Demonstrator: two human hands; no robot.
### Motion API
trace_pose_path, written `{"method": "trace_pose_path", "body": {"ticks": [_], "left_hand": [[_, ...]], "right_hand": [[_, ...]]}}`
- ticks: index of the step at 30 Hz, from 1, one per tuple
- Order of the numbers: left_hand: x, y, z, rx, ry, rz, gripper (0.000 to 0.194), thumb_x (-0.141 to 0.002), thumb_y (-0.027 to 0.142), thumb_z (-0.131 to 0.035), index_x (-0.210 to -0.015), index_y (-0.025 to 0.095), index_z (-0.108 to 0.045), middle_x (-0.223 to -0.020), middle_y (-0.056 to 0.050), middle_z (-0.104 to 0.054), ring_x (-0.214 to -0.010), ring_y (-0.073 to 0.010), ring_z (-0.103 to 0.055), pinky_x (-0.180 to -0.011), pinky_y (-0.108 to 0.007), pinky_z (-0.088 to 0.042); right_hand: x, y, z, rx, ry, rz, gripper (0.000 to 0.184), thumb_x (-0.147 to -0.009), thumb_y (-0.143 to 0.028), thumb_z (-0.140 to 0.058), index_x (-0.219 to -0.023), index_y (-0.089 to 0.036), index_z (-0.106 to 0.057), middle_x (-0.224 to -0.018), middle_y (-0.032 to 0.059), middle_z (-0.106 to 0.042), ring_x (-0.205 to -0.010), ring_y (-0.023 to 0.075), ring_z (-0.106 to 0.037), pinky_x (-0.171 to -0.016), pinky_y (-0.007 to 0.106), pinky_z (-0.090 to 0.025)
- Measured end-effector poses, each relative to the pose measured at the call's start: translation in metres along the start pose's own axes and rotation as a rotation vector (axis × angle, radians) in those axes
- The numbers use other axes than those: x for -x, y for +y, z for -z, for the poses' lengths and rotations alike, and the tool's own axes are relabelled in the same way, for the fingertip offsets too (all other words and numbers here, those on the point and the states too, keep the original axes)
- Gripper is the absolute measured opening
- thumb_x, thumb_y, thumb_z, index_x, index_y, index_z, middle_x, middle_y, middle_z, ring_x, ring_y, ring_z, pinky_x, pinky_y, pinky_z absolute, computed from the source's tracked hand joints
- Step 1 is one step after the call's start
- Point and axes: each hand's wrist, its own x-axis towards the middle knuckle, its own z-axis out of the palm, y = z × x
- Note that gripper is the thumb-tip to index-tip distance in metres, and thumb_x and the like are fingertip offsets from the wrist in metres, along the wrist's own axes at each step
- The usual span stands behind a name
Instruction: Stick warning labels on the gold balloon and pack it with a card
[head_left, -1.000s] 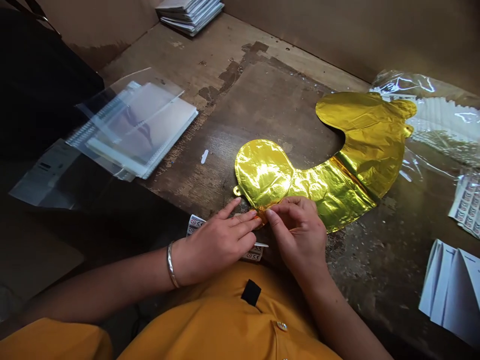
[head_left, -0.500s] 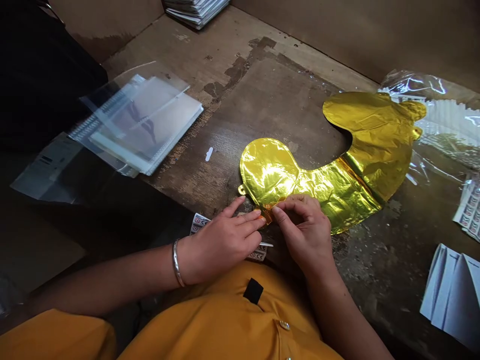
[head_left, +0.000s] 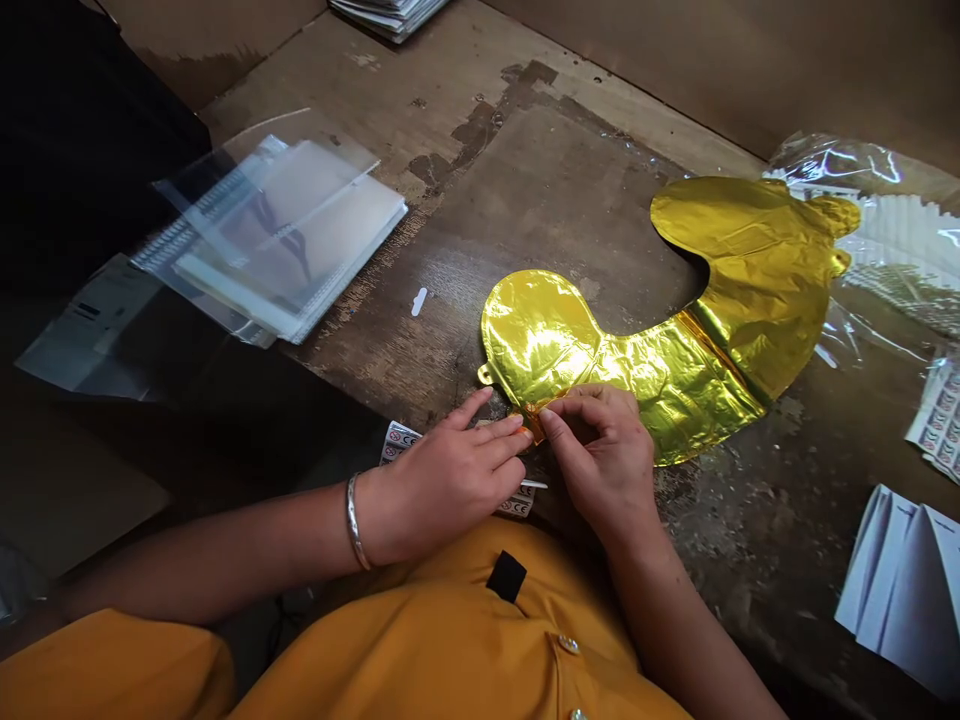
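Observation:
A flat gold foil balloon (head_left: 660, 375), curved and creased across its middle, lies on the worn table in front of me. My left hand (head_left: 465, 470) rests with its fingers stretched out, fingertips pressing the balloon's small tail at the near edge. Thumb and forefinger of my right hand (head_left: 607, 460) pinch the foil at that same tail, just right of my left fingertips. Under my left hand lies a sheet of printed labels (head_left: 401, 440) with CE marks, partly covered. A thin white strip (head_left: 534, 485) sticks out below the left fingers.
Clear plastic bags (head_left: 300, 240) lie stacked at the left table edge. A small white hang-tab scrap (head_left: 418, 301) is left of the balloon. To the right are a clear bag of white strips (head_left: 900, 250), label sheets (head_left: 937, 415) and folded papers (head_left: 900, 585). A paper stack (head_left: 390, 15) stands at the back.
The view has shifted slightly. Both hands keep to the balloon's tail, with the right fingers making only small movements there.

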Motion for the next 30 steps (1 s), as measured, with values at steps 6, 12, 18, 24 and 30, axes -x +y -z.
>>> {"method": "trace_pose_path", "body": {"ticks": [6,12,18,24,30], "left_hand": [[-0.001,0.001,0.0,-0.028,0.013,0.001,0.026,-0.094,0.009,-0.039,-0.088,0.012,-0.064,-0.121,-0.011,-0.066,-0.119,-0.0234,-0.058,-0.113,-0.054,-0.03],[-0.002,0.003,-0.001,-0.045,0.021,0.013,0.024,-0.093,0.009,-0.04,-0.087,0.012,-0.063,-0.118,-0.011,-0.068,-0.118,-0.0241,-0.059,-0.112,-0.054,-0.03],[-0.003,0.004,-0.006,-0.067,0.027,0.003,0.021,-0.092,0.009,-0.042,-0.086,0.012,-0.062,-0.114,-0.011,-0.069,-0.112,-0.024,-0.062,-0.11,-0.053,-0.032],[0.004,0.005,0.007,0.001,-0.022,0.078,0.018,-0.093,0.013,-0.045,-0.083,0.014,-0.06,-0.115,-0.009,-0.066,-0.112,-0.0195,-0.061,-0.113,-0.048,-0.03],[0.015,0.003,0.02,-0.011,-0.068,0.185,0.015,-0.092,0.015,-0.045,-0.086,0.015,-0.059,-0.12,-0.012,-0.063,-0.114,-0.0205,-0.059,-0.111,-0.05,-0.032]], "right_hand": [[0.002,0.0,-0.006,0.104,0.024,0.043,0.013,-0.082,-0.031,-0.065,-0.074,-0.021,-0.066,-0.082,0.0037,-0.061,-0.086,0.0205,-0.053,-0.078,0.035,-0.043],[-0.002,0.002,-0.006,0.349,0.069,0.007,0.041,-0.079,-0.054,-0.062,-0.097,-0.017,-0.058,-0.094,0.0107,-0.06,-0.09,0.0259,-0.051,-0.079,0.04,-0.04],[-0.018,0.01,0.004,0.457,0.077,-0.033,0.013,-0.088,-0.031,-0.053,-0.088,-0.02,-0.059,-0.079,0.0063,-0.062,-0.071,0.0208,-0.053,-0.062,0.032,-0.039],[0.007,0.001,0.017,0.217,-0.217,0.469,0.027,-0.088,-0.015,-0.051,-0.113,-0.019,-0.059,-0.118,0.0094,-0.064,-0.111,0.0243,-0.054,-0.096,0.042,-0.047],[0.013,0.012,0.013,0.179,-0.299,0.488,0.032,-0.087,-0.017,-0.055,-0.118,-0.021,-0.062,-0.129,0.0098,-0.061,-0.12,0.0267,-0.052,-0.099,0.049,-0.049]]}}
